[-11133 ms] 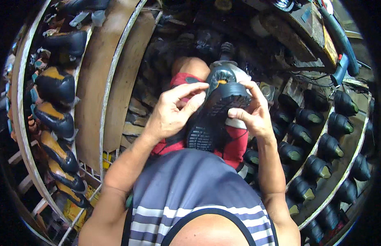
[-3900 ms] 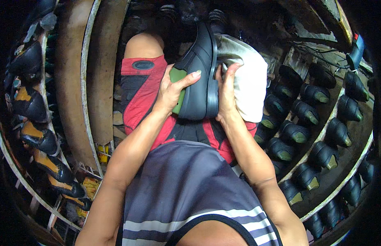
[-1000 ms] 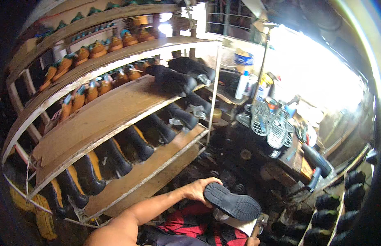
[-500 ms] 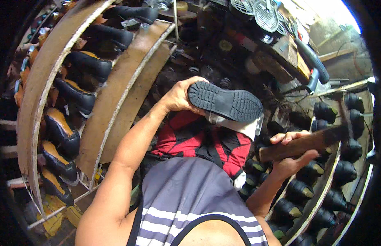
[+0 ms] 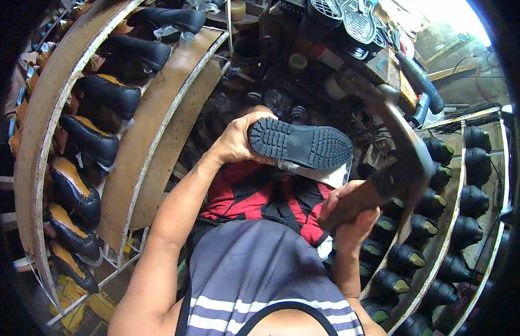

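A shoe with a black ridged sole (image 5: 302,144) lies sole up above my lap, its heel end gripped by my left hand (image 5: 238,137). Beneath the sole, a whitish piece (image 5: 328,175) shows; whether it belongs to the shoe I cannot tell. My right hand (image 5: 354,228) is wrapped round the wooden handle of a hammer (image 5: 358,203), to the right of the toe end. The hammer's dark metal head (image 5: 414,151) is raised and smeared by motion, apart from the sole.
On the left, a rack (image 5: 150,140) carries several black shoes (image 5: 110,95). Another rack (image 5: 433,269) with several black shoes (image 5: 467,232) stands close on the right. Loose soles (image 5: 358,22) lie on a cluttered bench at the back right, beside a dark cylindrical tool (image 5: 422,81).
My right hand has moved left and nearer the shoe, swinging the hammer so its head now points up and away. The shoe has shifted slightly left in my left hand.
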A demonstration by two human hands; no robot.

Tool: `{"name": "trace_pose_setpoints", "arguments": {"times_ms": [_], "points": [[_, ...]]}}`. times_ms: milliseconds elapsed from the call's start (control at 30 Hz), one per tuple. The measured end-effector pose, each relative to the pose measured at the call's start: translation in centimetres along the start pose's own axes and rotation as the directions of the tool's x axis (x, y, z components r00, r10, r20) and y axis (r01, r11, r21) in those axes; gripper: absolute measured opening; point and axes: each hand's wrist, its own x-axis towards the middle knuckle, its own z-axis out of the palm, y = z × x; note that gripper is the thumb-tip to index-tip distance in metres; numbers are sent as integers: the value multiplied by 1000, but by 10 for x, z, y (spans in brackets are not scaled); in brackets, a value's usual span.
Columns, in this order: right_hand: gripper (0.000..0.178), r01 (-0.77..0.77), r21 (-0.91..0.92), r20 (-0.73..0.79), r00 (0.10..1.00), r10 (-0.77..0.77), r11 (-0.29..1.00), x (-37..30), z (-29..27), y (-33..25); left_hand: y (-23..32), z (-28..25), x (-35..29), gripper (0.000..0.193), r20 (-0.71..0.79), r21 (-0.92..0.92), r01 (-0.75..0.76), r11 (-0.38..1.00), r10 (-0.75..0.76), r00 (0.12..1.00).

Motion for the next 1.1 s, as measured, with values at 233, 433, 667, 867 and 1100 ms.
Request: {"name": "trace_pose_setpoints", "arguments": {"times_ms": [233,433,667,867,1100], "points": [[68,-537,-298,-193,844,501,790,7,0,10,1,0,-3,93,20,-29,-8,1000,8,1000],[53,-141,-555,17,983,181,820,19,12,15,1,-1,-4,101,9,25,65,998,-65,998],[45,-76,-229,109,989,104,970,28,29,14,6,-8,0,91,8,43,54,998,-55,998],[42,-157,-451,91,971,220,879,3,22,14,2,-20,13,95,97,-17,140,990,-138,986],[33,-420,-554,-99,890,444,719,-47,-5,23,2,-21,22,92,95,-94,157,983,-148,984]]}}
